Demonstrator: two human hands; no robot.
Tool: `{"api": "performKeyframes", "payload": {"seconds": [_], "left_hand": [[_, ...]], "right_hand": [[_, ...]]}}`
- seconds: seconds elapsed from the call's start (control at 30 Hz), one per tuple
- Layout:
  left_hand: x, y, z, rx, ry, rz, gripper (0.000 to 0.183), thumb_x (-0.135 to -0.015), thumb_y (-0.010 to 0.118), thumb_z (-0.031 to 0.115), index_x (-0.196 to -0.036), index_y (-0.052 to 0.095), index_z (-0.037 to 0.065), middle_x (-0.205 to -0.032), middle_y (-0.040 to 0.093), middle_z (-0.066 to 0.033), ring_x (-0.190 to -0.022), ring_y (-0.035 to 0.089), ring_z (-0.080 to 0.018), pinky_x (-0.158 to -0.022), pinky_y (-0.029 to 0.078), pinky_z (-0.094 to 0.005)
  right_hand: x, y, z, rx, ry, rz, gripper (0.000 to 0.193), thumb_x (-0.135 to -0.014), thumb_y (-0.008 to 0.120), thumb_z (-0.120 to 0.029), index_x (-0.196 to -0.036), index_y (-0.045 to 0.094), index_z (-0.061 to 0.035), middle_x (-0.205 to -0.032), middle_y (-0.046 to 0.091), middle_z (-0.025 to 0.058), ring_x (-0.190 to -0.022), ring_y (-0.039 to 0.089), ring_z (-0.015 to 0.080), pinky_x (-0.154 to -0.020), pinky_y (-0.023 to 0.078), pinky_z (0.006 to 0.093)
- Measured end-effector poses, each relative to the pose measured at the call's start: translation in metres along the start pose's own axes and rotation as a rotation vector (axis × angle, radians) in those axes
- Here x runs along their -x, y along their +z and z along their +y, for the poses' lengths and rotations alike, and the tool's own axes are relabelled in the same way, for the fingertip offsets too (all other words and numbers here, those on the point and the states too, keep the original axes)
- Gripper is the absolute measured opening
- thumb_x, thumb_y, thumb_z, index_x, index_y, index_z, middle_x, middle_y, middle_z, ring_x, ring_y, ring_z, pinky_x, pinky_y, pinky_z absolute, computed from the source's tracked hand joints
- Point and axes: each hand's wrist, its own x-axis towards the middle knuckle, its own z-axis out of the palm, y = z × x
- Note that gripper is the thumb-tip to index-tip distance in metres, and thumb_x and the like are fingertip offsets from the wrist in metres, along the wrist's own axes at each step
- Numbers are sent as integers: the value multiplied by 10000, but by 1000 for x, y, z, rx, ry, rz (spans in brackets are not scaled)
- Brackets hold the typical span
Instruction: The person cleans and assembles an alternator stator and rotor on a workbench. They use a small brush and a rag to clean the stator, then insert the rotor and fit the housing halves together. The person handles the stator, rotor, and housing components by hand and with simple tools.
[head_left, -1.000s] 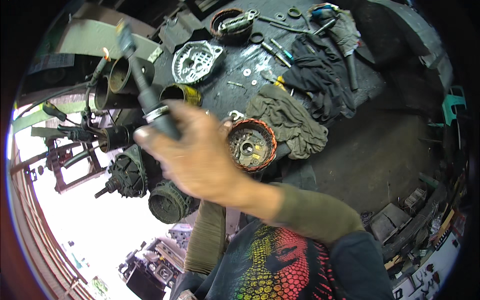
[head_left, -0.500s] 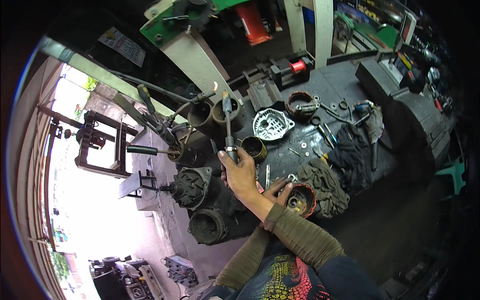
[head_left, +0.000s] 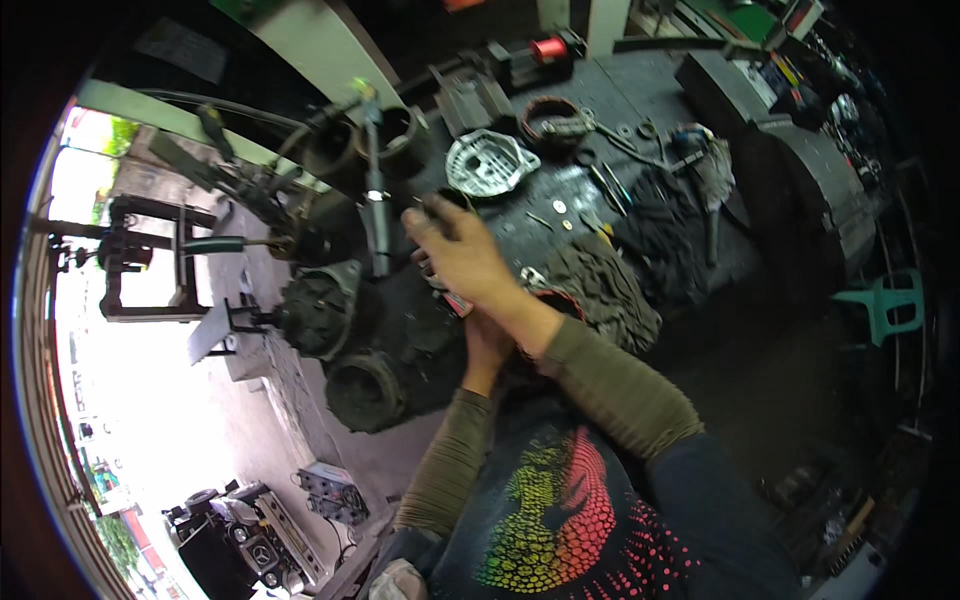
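Observation:
My right hand (head_left: 458,255) reaches across my left forearm over the bench, fingers partly curled but apart, with nothing visible in them. Just left of it lies a soldering iron (head_left: 376,205) with a grey handle, its far tip in a small greenish glow beyond two dark metal cylinders (head_left: 405,150). A small round can (head_left: 455,198) is partly hidden behind the right fingers. My left hand (head_left: 487,343) is low beneath the right wrist, its fingers hidden, beside a stator ring with copper-coloured windings (head_left: 562,302) that my right forearm mostly covers.
A silver alternator housing (head_left: 490,163) and another wound ring (head_left: 552,122) lie farther back. Crumpled dark cloths (head_left: 605,290) sit on the right. Dark alternator parts (head_left: 318,312) line the left edge. A green stool (head_left: 885,308) stands at far right.
My right hand has let go of the soldering iron, which now lies apart from it. The whole view has shifted, and my left hand's fingers have gone out of sight under the right arm.

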Motion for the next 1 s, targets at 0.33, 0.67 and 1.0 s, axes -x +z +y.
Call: {"api": "performKeyframes", "payload": {"seconds": [0.33,0.67,1.0], "left_hand": [[-11,-10,33,880,-531,54,315,-1030,697,183,-1225,744,-59,-1212,749,-136,-1144,662,-174,-1018,493,-307],[-41,-58,84,948,-693,-1,458,-1086,525,287,-1296,696,-83,-1210,744,-139,-1082,703,-186,-994,544,-317],[-48,-143,173,845,-491,13,700,-1041,571,418,-1551,473,-52,-1351,654,-239,-1259,617,-259,-1102,450,-365]], "right_hand": [[165,-168,50,579,336,68,871,-934,783,-456,-1546,422,49,-1162,738,216,-996,740,309,-893,577,404],[155,-161,-10,579,311,79,872,-869,715,-233,-1586,320,67,-1061,739,295,-904,756,377,-866,572,447],[170,-167,-123,33,193,18,777,-913,679,-16,-1592,311,70,-1009,752,189,-888,741,171,-751,601,282]]}}
